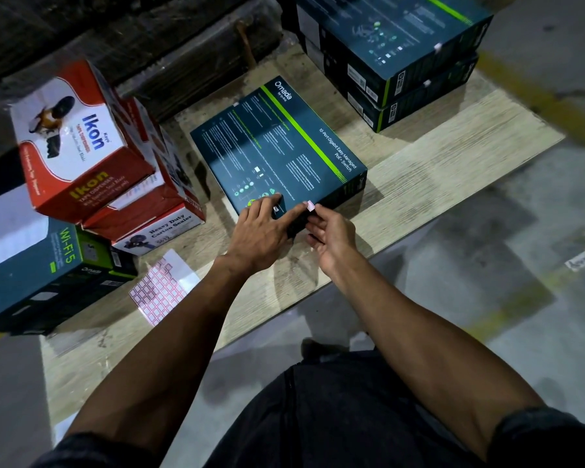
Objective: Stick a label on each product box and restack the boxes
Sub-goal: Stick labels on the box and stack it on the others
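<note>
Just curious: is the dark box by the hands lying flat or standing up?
Flat: the dark box lies broad face up on the wooden board.

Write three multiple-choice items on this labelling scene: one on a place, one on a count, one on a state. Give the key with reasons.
1. Where does the label sheet lie?
A. on the board, near the red cartons
B. on top of the switch box
C. on the floor

2. How many dark boxes are stacked at the far right?
A. two
B. four
C. five

3. What is the right hand doing?
A. pinching a small label at the switch box's near edge
B. resting flat on the board
C. lifting a red carton

Key: 1 A, the sheet lies on the wooden board. 2 A, one box sits on another. 3 A, the label sits at its fingertips against the switch box.
</note>
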Available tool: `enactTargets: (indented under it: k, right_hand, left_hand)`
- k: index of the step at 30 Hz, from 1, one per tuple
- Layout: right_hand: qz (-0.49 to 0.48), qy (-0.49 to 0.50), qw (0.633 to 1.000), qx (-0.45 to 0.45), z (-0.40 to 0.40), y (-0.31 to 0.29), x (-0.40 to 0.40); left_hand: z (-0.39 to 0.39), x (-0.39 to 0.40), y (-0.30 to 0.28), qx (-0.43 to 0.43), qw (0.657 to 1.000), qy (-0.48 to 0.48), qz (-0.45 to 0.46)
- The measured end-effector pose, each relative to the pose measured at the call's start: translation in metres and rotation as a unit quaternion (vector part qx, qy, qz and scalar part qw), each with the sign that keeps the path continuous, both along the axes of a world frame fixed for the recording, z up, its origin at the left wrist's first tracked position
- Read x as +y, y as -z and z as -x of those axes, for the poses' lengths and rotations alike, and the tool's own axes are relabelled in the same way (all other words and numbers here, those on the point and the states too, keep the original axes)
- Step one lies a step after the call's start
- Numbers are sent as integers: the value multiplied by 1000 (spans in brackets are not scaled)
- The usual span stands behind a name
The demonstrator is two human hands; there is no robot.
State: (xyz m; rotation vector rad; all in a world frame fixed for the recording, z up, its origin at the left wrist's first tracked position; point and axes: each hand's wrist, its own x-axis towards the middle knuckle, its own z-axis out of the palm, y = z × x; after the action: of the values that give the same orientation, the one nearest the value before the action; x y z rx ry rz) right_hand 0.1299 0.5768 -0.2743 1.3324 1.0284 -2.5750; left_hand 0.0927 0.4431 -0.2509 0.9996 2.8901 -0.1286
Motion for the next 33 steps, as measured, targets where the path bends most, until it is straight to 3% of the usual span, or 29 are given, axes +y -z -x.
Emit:
enactTargets:
  k: [7,17,24,26,29,33]
  right_hand:
    - [-108,-53,992,26,5,-3,3]
    - [-125,-85,988,35,5,2,2]
    - [-150,-66,986,25,-1,2,10]
    - [-287,-93,953,8,-5,6,15]
    - [-501,-161,850,39,-10,0,27]
    - [-662,-237,706,86,2,-19,47]
  left_hand:
    - [-2,2,-6,-22,1000,-9,-3]
    - [-2,2,-7,-25,1000,-15,8]
    - [-1,-2,1,-8,999,-11,-32]
    - [-2,-4,1,-17,998,-26,-63]
    - [-5,-2,3,-28,994,-54,-95]
    - [-15,3,11,-22,987,-124,-97]
